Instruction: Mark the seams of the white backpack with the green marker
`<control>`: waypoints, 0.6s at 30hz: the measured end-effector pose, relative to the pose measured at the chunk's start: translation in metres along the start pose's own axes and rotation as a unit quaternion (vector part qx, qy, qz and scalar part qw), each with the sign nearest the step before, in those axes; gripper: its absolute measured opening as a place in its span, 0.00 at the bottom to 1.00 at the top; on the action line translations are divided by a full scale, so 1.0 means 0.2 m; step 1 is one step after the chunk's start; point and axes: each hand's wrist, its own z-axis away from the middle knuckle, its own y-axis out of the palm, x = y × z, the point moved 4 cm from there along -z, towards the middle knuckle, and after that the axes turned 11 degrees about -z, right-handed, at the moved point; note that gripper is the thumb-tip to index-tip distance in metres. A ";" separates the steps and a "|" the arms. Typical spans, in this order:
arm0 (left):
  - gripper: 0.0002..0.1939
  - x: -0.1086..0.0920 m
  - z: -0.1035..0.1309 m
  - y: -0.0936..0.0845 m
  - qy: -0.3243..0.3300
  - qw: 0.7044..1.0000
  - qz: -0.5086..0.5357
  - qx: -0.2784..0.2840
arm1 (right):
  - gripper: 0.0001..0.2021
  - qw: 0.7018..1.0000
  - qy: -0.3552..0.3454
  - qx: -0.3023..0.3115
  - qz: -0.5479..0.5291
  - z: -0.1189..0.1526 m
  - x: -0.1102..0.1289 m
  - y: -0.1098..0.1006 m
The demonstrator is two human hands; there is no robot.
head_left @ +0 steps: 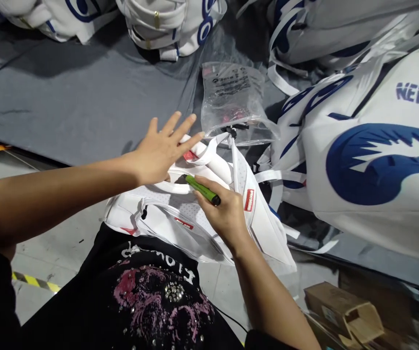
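Observation:
A white bag [264, 228] with small red labels lies at the table's front edge, partly overhanging it toward my body. My left hand [163, 148] rests on its upper part, palm down with the fingers spread. Between the fingers of my right hand [224, 209] is a green marker [202, 189] with a black end, its tip pointing up and left. The marker's tip is close to a white strap [174, 187] of the bag; whether it touches cannot be made out. Part of the bag is hidden under both hands.
A clear plastic bag [233, 92] with printing lies just beyond the white bag on the grey-covered table [85, 102]. White bags with blue designs [377, 155] stand to the right, and more [165, 24] line the back. A cardboard box [344, 311] sits low at right.

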 end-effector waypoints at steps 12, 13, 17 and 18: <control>0.66 -0.02 0.02 -0.02 -0.071 0.995 -0.030 0.064 | 0.16 0.995 -0.064 0.013 -0.071 -0.03 0.00 0.11; 0.65 -0.01 0.02 -0.02 -0.065 0.995 -0.038 0.067 | 0.16 0.995 -0.064 0.013 -0.073 -0.03 0.00 0.12; 0.61 0.00 0.02 -0.05 -0.042 0.994 -0.052 0.089 | 0.16 0.995 -0.061 0.002 -0.082 -0.02 -0.02 0.12; 0.60 0.00 0.02 -0.06 -0.038 0.993 -0.052 0.098 | 0.16 0.995 -0.059 -0.001 -0.083 -0.02 -0.02 0.12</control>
